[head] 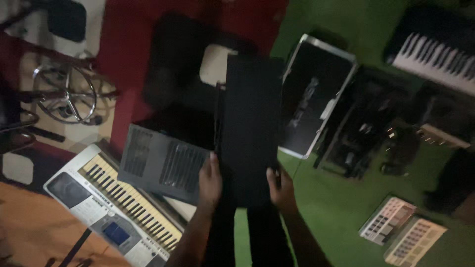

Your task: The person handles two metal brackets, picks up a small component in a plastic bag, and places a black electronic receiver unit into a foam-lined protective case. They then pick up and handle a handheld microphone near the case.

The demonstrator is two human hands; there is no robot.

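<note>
I hold a long black panel (251,128) upright in the middle of the frame, my left hand (210,182) clamped on its lower left edge and my right hand (281,188) clamped on its lower right edge. My fingers behind it are hidden, and its lower end merges with the dark shape below, so I cannot tell where it ends. At lower left lies a silver keyboard (114,207), its near end cut off by the frame, with a grey slotted cover (161,163) overlapping it. A case (316,94) lies on the green floor (331,207) to the right of the panel. The black gear (366,133) beyond it is too dark and blurred to make out. Another keyboard (435,54) is cut off at upper right.
</note>
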